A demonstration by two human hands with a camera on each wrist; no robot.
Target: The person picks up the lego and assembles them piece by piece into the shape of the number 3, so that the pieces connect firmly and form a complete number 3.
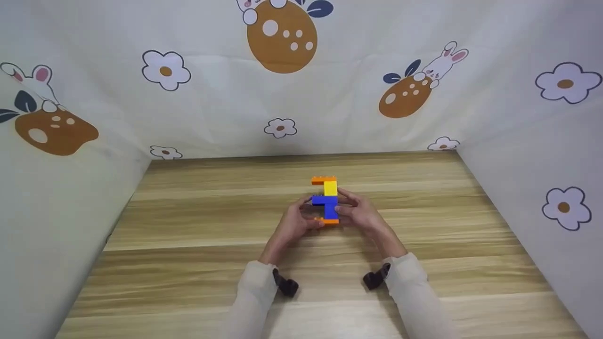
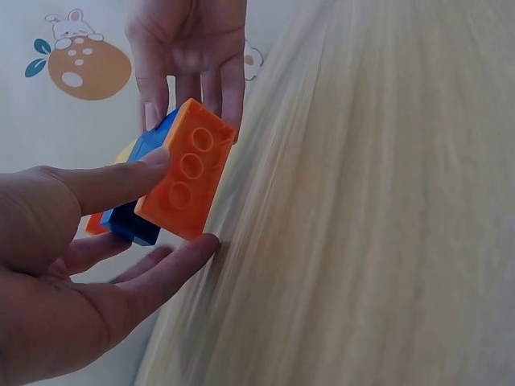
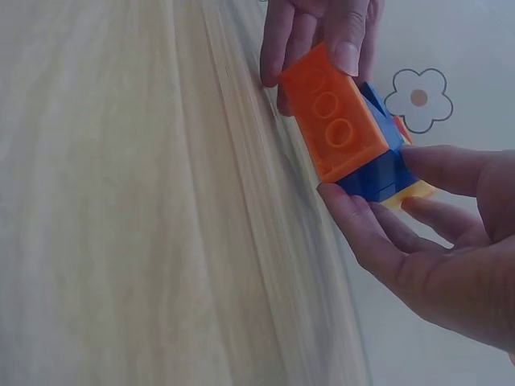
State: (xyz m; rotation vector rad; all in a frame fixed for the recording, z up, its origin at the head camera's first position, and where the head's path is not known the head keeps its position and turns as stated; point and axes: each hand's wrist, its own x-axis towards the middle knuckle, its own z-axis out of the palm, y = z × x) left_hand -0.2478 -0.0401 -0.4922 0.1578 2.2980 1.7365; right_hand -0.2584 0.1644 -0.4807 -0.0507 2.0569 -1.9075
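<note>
Between the two hands is a stack of toy building bricks: an orange brick at the far end, a yellow brick, blue bricks, and another orange brick at the near end. In the head view its long pieces jut out to the left. My left hand pinches the stack from the left, thumb on the near orange brick. From the right, my right hand grips it, thumb on the blue part. Hollow rings show on the near orange brick's underside in the right wrist view.
A wood-grain table lies under the hands. Pale curtains printed with flowers and rabbits rise at the back and both sides. Black wrist cameras sit at the sleeve cuffs.
</note>
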